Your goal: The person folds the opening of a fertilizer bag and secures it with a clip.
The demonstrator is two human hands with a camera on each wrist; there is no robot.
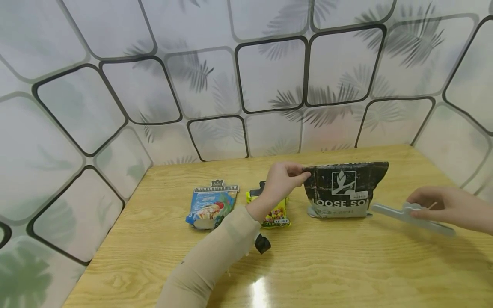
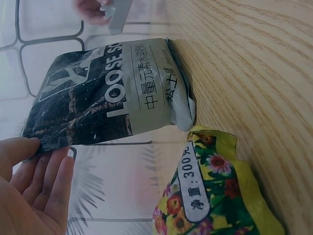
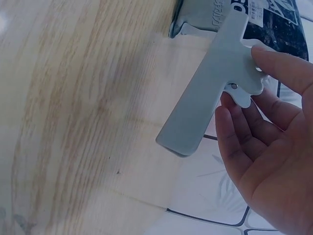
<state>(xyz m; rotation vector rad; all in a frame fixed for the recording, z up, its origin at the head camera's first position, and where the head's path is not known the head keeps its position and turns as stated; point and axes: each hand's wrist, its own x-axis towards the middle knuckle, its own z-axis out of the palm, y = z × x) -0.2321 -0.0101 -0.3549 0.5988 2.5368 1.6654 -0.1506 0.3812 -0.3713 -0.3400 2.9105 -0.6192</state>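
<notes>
A black-and-white bag (image 1: pixel 343 190) lettered "LOOSE SO..." stands upright on the table, its top edge drawn out flat. My left hand (image 1: pixel 279 179) pinches the upper left corner of that bag between thumb and fingers; the left wrist view shows the thumb (image 2: pixel 19 149) on its printed front. To the right of the bag, my right hand (image 1: pixel 443 207) holds a long pale grey bag clip (image 1: pixel 412 217) by its handles, thumb on one side and fingers on the other. The clip's far end comes close to the bag's lower right side.
At the left lies a blue packet (image 1: pixel 212 207) with a piano-patterned clip (image 1: pixel 217 187) across its top. Beside it, partly behind my left forearm, is a yellow flower-printed packet (image 1: pixel 278 216) with a black clip (image 1: pixel 255 191). A patterned wall (image 1: pixel 269 77) borders the wooden table (image 1: pixel 327 265).
</notes>
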